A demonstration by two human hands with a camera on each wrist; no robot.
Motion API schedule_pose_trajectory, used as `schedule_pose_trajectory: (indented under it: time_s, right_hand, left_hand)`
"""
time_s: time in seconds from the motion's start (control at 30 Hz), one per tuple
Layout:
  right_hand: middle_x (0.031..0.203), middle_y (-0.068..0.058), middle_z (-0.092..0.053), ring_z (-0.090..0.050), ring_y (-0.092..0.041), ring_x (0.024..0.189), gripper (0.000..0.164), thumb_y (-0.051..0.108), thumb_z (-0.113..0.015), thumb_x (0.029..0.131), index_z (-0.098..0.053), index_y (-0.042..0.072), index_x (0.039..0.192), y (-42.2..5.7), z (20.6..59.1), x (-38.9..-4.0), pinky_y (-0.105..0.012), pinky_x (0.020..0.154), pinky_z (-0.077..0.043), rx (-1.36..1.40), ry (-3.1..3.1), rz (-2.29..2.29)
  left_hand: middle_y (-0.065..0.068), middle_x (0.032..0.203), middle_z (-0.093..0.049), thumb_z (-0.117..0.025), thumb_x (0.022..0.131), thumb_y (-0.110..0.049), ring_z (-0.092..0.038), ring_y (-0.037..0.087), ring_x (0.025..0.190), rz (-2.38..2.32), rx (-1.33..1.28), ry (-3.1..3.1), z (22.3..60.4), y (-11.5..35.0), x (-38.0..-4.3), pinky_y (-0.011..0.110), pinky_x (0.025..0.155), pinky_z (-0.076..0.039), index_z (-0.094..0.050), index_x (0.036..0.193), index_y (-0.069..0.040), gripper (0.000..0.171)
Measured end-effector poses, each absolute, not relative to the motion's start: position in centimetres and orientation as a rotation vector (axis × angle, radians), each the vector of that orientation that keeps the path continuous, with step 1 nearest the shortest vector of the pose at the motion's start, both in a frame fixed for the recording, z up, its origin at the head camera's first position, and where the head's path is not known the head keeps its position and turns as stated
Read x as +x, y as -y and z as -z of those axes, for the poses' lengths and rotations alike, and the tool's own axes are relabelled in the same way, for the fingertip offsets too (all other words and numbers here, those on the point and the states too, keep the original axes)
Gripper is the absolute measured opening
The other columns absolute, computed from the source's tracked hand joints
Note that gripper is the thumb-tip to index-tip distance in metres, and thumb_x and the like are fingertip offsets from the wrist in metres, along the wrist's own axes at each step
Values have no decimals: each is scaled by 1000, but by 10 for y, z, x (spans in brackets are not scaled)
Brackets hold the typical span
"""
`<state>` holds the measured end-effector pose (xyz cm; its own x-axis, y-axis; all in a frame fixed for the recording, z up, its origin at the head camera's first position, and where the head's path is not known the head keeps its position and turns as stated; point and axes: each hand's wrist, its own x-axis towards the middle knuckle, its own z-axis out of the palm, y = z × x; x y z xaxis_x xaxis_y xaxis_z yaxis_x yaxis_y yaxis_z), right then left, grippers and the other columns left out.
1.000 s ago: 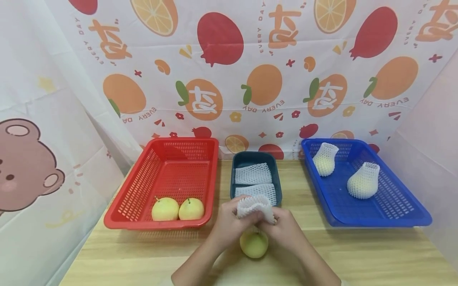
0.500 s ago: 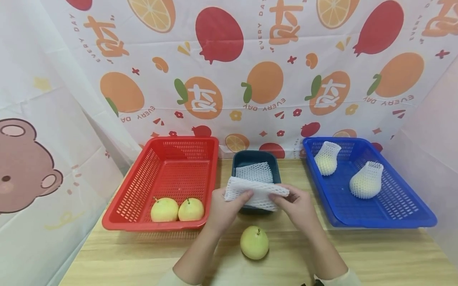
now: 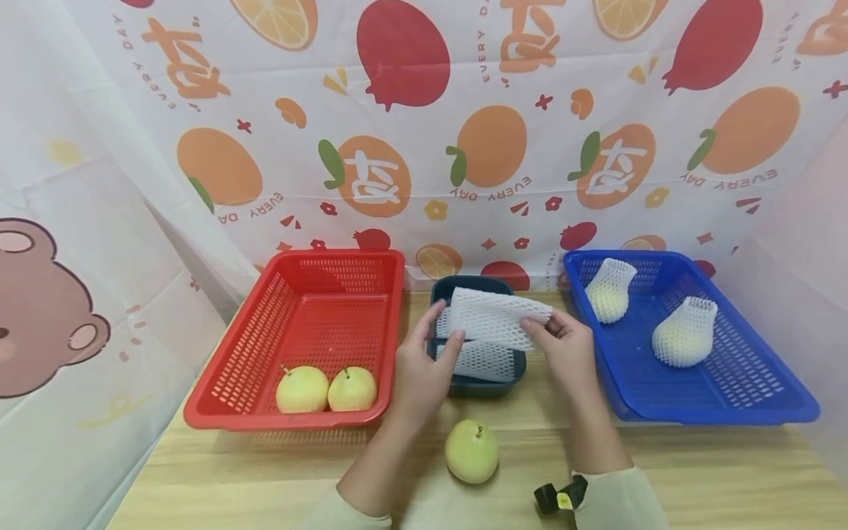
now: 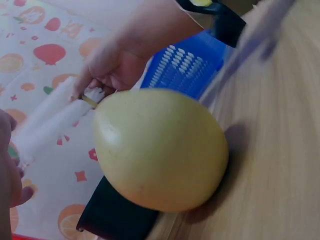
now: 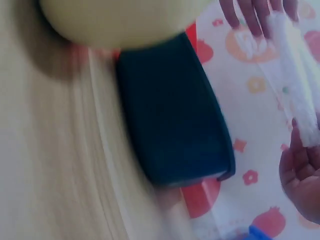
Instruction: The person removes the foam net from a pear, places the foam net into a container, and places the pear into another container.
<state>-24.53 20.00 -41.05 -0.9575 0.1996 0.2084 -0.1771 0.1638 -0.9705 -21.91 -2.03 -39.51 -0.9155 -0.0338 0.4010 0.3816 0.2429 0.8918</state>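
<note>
My right hand (image 3: 566,346) pinches the right end of a white foam net sleeve (image 3: 493,316), held flat above the dark green box (image 3: 486,388). The left hand (image 3: 424,375) is at the sleeve's other end, its fingers spread and thumb raised beside the netting. Below the hands a yellow-green pear (image 3: 472,453) stands on the table, stem up. It fills the middle of the left wrist view, with the sleeve (image 4: 50,120) blurred behind it. In the right wrist view, the right hand (image 5: 305,180) holds the sleeve's lower end.
On the left, a red basket (image 3: 199,417) contains two bare pears (image 3: 302,390). A blue basket (image 3: 715,414) on the right holds two pears in foam nets (image 3: 684,335). More net sleeves (image 3: 480,361) lie in the green box. A printed cloth (image 3: 424,147) hangs behind.
The sleeve, bunched between both hands over the pear a second ago, has moved up and away and is stretched flat. My left fingers have spread off it; the right still pinches it.
</note>
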Motion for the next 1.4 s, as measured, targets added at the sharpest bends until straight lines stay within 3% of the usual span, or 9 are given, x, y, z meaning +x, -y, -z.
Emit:
schedule_pose_trajectory:
  time_s: [0.1, 0.3, 0.47, 0.67, 0.83, 0.97, 1.17, 1.27, 1.4]
  right_hand:
    - [101, -8, -74, -66, -6, 83, 37, 27, -76, 88, -70, 3, 115, -202, 416, -256, -17, 73, -54, -52, 2213, -1822]
    - [108, -11, -72, -64, -12, 88, 38, 34, -75, 88, -71, 7, 114, -195, 428, -270, -17, 74, -54, -39, 2425, -1704]
    - [103, -9, -73, -62, -19, 87, 36, 35, -74, 89, -72, 9, 114, -188, 434, -277, -23, 73, -53, -12, 2542, -1529]
    - [96, -9, -73, -62, -21, 85, 31, 33, -73, 89, -72, 9, 109, -185, 440, -284, -35, 75, -54, 82, 2616, -1406]
    - [113, -13, -72, -67, -27, 101, 37, 31, -72, 91, -69, 8, 120, -179, 444, -288, -46, 89, -55, 149, 2704, -1316]
    - [125, -14, -66, -62, -31, 116, 42, 24, -73, 90, -63, 10, 128, -176, 444, -287, -50, 99, -49, 196, 2629, -1215]
    - [108, -10, -72, -65, -29, 105, 26, 16, -76, 86, -73, 7, 111, -172, 437, -281, -50, 98, -50, 452, 2397, -933]
    - [105, -8, -75, -68, -29, 105, 23, 22, -74, 89, -75, 9, 108, -170, 436, -278, -60, 105, -40, 530, 2562, -812]
    - [112, -7, -74, -64, -30, 115, 28, 32, -69, 92, -74, 13, 113, -166, 439, -277, -73, 111, -16, 500, 2867, -720]
  left_hand:
    - [1, 146, -51, -66, 95, -26, -45, 17, 137, 1465, -404, 2239, 397, 21, -222, 40, 110, -41, -50, 142, -15, 51]
    - [7, 144, -54, -68, 93, -27, -44, 25, 138, 992, -568, 2555, 409, 18, -229, 56, 116, -28, -54, 138, -9, 51]
    - [7, 148, -50, -66, 93, -37, -39, 26, 142, 685, -623, 2818, 416, 13, -231, 63, 118, -14, -52, 141, -11, 56]
    - [5, 151, -47, -59, 95, -48, -37, 25, 144, 490, -620, 2944, 421, 9, -236, 65, 117, -11, -49, 144, -15, 60]
    - [4, 148, -51, -51, 97, -55, -41, 27, 141, 403, -609, 3042, 429, 4, -242, 69, 115, -9, -53, 142, -17, 59]
    - [3, 141, -57, -43, 98, -59, -49, 28, 135, 353, -579, 3090, 435, 2, -244, 74, 111, -13, -59, 136, -19, 57]
    - [6, 136, -61, -41, 98, -61, -51, 29, 131, 341, -539, 3102, 437, 2, -243, 76, 109, -15, -62, 133, -18, 59]
    - [7, 137, -60, -41, 98, -61, -51, 29, 132, 343, -532, 3112, 436, 2, -243, 75, 109, -15, -61, 134, -19, 60]
    - [6, 137, -60, -41, 98, -61, -51, 28, 132, 356, -528, 3114, 436, 2, -243, 75, 109, -15, -61, 135, -19, 59]
